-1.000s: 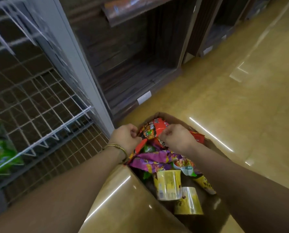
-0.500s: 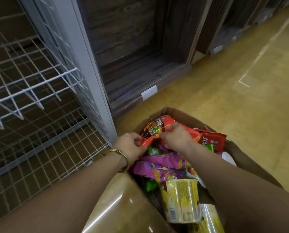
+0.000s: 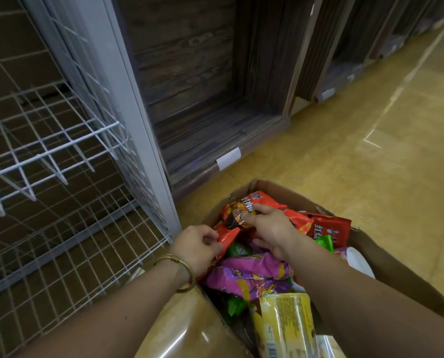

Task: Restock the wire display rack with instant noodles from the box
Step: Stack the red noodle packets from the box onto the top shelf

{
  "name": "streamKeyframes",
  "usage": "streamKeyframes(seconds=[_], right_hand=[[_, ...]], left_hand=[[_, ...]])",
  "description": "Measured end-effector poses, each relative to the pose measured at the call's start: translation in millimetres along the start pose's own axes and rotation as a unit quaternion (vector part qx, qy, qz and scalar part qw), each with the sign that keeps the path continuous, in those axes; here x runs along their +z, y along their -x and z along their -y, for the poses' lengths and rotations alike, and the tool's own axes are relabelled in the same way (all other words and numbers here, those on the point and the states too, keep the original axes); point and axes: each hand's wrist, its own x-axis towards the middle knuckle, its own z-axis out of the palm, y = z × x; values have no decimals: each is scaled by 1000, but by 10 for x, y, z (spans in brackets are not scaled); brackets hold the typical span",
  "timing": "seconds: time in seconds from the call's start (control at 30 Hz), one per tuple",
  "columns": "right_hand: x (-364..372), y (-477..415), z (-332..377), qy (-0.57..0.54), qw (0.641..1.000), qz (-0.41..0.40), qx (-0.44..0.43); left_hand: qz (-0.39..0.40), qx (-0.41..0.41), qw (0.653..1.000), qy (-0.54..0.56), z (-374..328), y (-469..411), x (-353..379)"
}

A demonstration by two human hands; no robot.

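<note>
Dark wooden shelving with a white, seemingly blank label stands on glossy yellow floor.

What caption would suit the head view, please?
Left hand and right hand hold a red noodle packet in the cardboard box.
</note>
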Motion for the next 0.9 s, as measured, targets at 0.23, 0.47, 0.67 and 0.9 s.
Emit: streamKeyframes(seconds=[0.23,0.47,0.67,0.9], right_hand=[[-237,173,83,-45,992,-103,-51],[-518,305,31,-88,982,-134,-97],[-642,487,70,-189,976,3,-109],[-473,498,79,-188,975,78,-94]], left_hand=[[-40,-21,995,85,-56,11,-6],[-32,-76,961,262,-237,-55,37],[56,-115,858,498,-320,-7,-7],[123,-108,846,507,-145,55,-163]])
